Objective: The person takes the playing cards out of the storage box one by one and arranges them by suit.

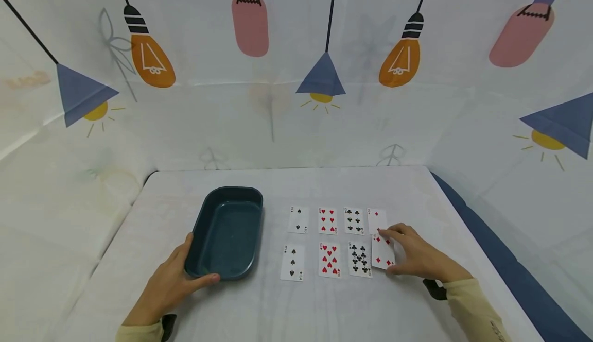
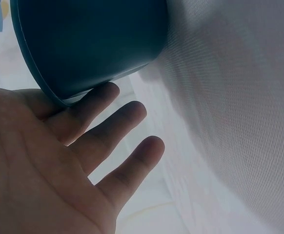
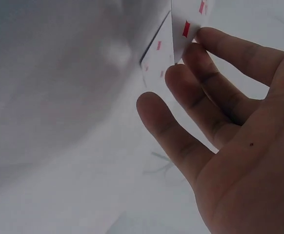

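Note:
My right hand [image 1: 414,253] holds a diamonds playing card [image 1: 382,252] by its edges, fingertips at the far end and thumb at the near end. The card overlaps the lower part of another diamonds card [image 1: 377,217] behind it. In the right wrist view, the held card [image 3: 185,29] stands tilted against the fingertips, over the lower card [image 3: 157,53]. My left hand [image 1: 169,280] rests at the near left corner of a dark teal tray [image 1: 189,249], thumb along the front side. The left wrist view shows its spread, mostly straight fingers beside the tray wall [image 2: 93,44].
Left of the held card, more face-up cards lie in two rows: a two of spades [image 1: 298,220], a three of spades [image 1: 292,262], hearts cards [image 1: 329,259] and clubs cards [image 1: 360,259]. A white cloth covers the table [image 1: 259,311]. A printed curtain [image 1: 287,120] hangs behind.

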The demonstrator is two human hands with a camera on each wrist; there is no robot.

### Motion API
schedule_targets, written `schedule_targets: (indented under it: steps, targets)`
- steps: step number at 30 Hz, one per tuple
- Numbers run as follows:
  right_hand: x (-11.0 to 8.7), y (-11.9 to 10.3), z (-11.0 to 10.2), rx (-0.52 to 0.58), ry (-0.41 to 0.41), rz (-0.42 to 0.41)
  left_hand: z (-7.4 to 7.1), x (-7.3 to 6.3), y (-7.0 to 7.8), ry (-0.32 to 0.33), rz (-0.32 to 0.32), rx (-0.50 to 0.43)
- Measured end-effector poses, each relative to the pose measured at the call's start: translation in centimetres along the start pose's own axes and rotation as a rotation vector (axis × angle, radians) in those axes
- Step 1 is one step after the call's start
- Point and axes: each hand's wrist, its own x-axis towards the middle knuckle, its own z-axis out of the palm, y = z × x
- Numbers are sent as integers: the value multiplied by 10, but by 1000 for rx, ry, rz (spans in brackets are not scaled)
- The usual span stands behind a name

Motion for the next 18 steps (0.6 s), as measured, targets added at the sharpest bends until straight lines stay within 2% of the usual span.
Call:
schedule_targets:
  steps: [9,18]
  targets:
    - [-3,11,6,-27,-68,-6,1,1,-1,4,8,7]
    - [-5,15,6,9,-102,16,2,2,0,8,18,-4]
